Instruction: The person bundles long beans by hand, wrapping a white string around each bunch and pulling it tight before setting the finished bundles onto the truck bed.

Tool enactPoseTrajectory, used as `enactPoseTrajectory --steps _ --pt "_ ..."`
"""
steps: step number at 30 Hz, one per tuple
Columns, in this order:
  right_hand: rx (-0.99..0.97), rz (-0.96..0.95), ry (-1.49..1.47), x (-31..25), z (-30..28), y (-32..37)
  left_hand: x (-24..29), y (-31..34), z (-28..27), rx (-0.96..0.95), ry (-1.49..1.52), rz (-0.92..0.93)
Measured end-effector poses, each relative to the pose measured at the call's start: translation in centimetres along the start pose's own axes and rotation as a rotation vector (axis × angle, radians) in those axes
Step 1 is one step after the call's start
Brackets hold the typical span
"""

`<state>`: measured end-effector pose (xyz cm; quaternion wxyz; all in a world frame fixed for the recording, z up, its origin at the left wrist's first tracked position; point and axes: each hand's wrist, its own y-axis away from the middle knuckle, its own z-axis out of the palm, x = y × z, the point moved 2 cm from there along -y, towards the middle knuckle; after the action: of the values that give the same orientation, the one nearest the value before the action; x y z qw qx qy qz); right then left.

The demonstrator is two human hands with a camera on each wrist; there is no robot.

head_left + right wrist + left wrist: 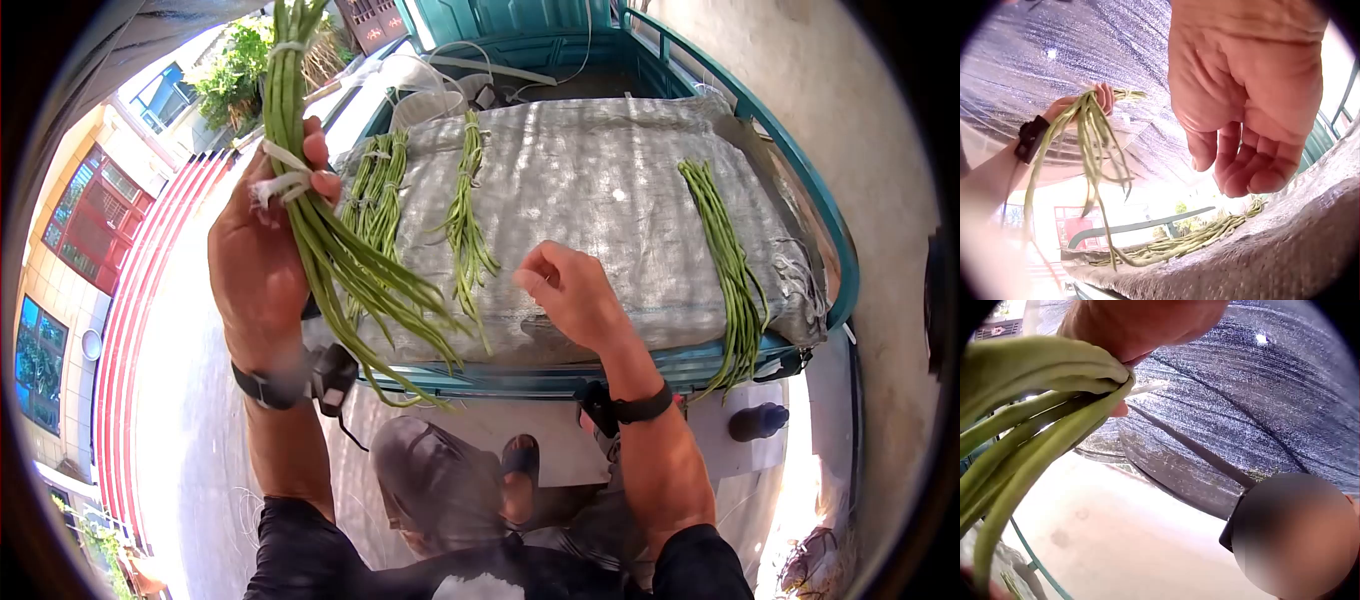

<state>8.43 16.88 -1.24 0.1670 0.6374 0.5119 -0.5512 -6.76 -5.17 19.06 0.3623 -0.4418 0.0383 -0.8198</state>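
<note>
My left hand (262,265) grips a bundle of long green beans (345,250) near its tied part, raised at the left; white ties (285,178) wrap it. In the right wrist view the bundle (1088,137) hangs with loose ends down. My right hand (578,295) hovers over the cloth's front part with fingers loosely curled, holding nothing; the right wrist view shows that hand (1244,106) near the camera. On the grey woven cloth (600,190) lie tied bundles at the left (375,190), one in the middle (465,210) and one at the right (725,270).
The cloth covers a load on a teal cart bed with a metal rail (800,190). White bags (425,95) sit behind at the left. A dark bottle (758,422) stands below the cart's right front. Red-edged steps (150,330) are farther left.
</note>
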Motion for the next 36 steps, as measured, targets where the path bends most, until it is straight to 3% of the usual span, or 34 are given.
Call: enactPoseTrajectory --steps 3,5,9,13,17,21,23,27,36 --pt "-0.099 0.203 -0.312 -0.6 -0.9 -0.3 -3.4 3.4 2.3 -0.025 0.116 -0.053" --pt "-0.2 0.168 -0.529 -2.1 -1.5 0.0 -6.3 6.0 3.9 -0.018 0.137 -0.096" --pt "-0.387 0.062 -1.096 -1.4 -0.8 0.3 -11.5 8.7 4.4 0.083 0.0 -0.367" --pt "-0.337 0.189 -1.24 -3.7 -1.6 0.7 -15.2 9.8 2.6 0.158 -0.052 -0.51" --pt "-0.256 0.216 -0.966 -3.4 -2.0 0.4 -16.3 9.3 1.5 0.086 -0.111 -0.54" --pt "-0.236 0.273 -1.023 -4.6 -2.1 0.7 -16.1 7.2 1.4 -0.007 -0.198 -0.572" --pt "-0.247 0.287 -1.096 -5.0 -2.1 0.8 -16.6 6.1 1.1 -0.074 -0.343 -0.502" --pt "-0.331 0.18 -0.964 -4.8 -2.2 0.8 -17.6 5.5 1.3 -0.098 -0.498 -0.393" --pt "-0.318 0.155 -0.869 -3.9 -1.6 0.4 -19.2 6.7 -0.2 0.139 0.085 -0.526"
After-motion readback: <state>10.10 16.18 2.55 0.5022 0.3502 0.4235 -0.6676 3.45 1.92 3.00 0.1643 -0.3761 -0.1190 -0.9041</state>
